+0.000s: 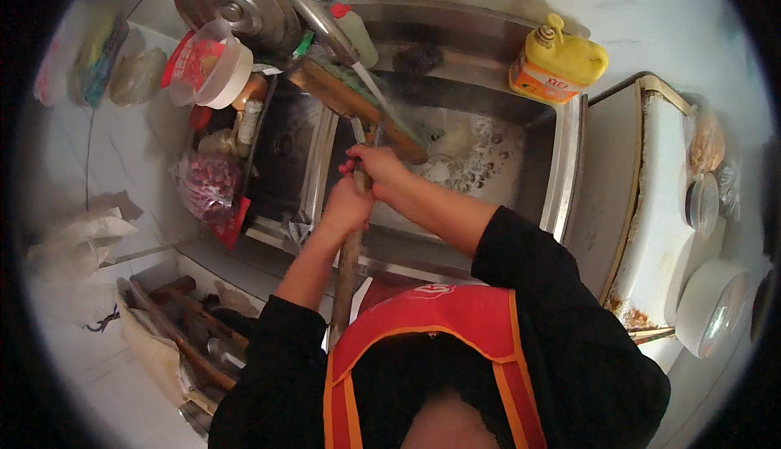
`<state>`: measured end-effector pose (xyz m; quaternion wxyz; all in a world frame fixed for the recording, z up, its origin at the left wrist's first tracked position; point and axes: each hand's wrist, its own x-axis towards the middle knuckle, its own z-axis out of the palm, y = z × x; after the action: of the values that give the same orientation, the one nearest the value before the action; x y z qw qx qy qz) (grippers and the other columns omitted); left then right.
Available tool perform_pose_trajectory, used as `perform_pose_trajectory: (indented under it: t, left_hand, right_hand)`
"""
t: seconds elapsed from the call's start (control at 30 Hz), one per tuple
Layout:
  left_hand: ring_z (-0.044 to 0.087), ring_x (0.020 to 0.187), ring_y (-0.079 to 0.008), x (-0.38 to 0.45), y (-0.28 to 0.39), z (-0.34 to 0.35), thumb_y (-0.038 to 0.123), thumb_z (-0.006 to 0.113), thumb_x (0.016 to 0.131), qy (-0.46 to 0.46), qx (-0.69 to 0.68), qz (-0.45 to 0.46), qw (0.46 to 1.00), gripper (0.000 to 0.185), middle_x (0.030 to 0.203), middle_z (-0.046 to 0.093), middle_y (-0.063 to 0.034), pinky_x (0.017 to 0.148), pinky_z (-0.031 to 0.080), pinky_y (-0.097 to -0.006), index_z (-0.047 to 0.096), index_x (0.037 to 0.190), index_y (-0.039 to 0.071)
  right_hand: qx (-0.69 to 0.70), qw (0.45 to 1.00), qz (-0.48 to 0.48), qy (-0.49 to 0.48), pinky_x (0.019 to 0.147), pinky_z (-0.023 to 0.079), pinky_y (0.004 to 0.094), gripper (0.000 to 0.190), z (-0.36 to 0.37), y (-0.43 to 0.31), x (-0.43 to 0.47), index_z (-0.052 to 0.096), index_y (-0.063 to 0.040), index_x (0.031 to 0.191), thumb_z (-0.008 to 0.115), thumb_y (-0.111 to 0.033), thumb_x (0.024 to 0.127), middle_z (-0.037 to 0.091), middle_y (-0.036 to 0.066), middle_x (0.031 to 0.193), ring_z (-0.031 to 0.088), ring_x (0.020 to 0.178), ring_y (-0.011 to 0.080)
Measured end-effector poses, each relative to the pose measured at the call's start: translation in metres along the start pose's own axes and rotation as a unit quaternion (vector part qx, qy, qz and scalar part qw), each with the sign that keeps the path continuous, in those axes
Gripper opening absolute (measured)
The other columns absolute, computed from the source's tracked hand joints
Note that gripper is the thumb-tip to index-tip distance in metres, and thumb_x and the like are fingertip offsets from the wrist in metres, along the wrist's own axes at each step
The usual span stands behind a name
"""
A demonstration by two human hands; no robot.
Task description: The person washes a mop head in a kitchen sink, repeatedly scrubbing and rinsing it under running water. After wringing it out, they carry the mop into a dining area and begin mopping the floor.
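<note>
Both hands grip a long wooden handle that slants from my body up over a stainless steel sink (564, 168). My right hand (384, 171) is wrapped round the handle near its top, and my left hand (348, 205) holds it just below. Above them the wooden head of a brush (341, 98) lies tilted across the sink's divider, with greenish bristles along its far side. From a metal faucet (317, 19), a stream of water (373, 86) runs down onto or just beside the brush head. Foam and wet dark bits (470, 162) cover the basin floor.
A yellow detergent jug (558, 68) stands on the sink's back right corner, with a pale bottle (359, 37) behind the faucet. At left are a steel lid (235, 10), plastic tubs (226, 77) and a bag of reddish food (210, 183). A rusted white appliance (656, 205) flanks the right.
</note>
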<state>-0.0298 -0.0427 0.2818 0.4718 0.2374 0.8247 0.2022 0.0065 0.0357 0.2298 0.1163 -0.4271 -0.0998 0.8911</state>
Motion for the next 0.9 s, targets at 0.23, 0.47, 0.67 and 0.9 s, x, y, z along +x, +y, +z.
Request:
perform_pose_trajectory:
  t: [0.23, 0.47, 0.67, 0.9]
  left_hand:
    - [0.050, 0.046, -0.0139, -0.016, 0.015, -0.021, 0.015, 0.054, 0.077, 0.061, -0.089, 0.032, 0.994, 0.030, 0.060, 0.050, -0.0042, 0.040, 0.044, -0.0299, 0.043, 0.100, 0.001]
    - [0.056, 0.051, -0.0193, -0.014, 0.008, -0.017, 0.019, 0.052, 0.078, 0.043, -0.008, 0.011, 0.999, 0.036, 0.069, 0.055, -0.0116, 0.041, 0.045, -0.0325, 0.040, 0.105, -0.001]
    - [0.057, 0.086, -0.0379, -0.020, -0.033, 0.034, 0.017, 0.048, 0.079, 0.031, 0.222, 0.074, 0.972, 0.040, 0.092, 0.057, -0.0233, 0.072, 0.046, -0.0445, 0.040, 0.113, -0.003]
    - [0.057, 0.087, -0.0386, -0.026, -0.053, 0.095, 0.007, 0.050, 0.074, -0.127, 0.346, 0.102, 0.924, 0.043, 0.097, 0.056, -0.0254, 0.072, 0.047, -0.0451, 0.039, 0.112, -0.008]
  right_hand:
    - [-0.073, 0.996, -0.013, -0.045, 0.056, 0.047, 0.0362, 0.012, 0.030, -0.005, 0.005, 0.052, 0.002, 0.077, 0.056, -0.009, 0.076, 0.053, 0.008, 0.065, 0.057, 0.063, 0.0206]
    - [-0.017, 0.999, -0.007, -0.033, 0.051, 0.046, 0.0380, 0.016, 0.026, -0.002, 0.001, 0.051, 0.002, 0.080, 0.057, -0.012, 0.078, 0.053, 0.009, 0.065, 0.056, 0.058, 0.0210]
    - [0.010, 0.998, 0.058, 0.028, 0.055, 0.048, 0.0399, 0.017, -0.049, 0.039, -0.004, 0.049, 0.000, 0.082, 0.057, -0.014, 0.078, 0.051, 0.010, 0.069, 0.054, 0.060, 0.0240]
    - [0.046, 0.983, 0.132, 0.122, 0.056, 0.047, 0.0438, 0.018, -0.157, 0.098, 0.029, 0.045, -0.003, 0.091, 0.053, -0.015, 0.080, 0.045, 0.013, 0.068, 0.050, 0.063, 0.0285]
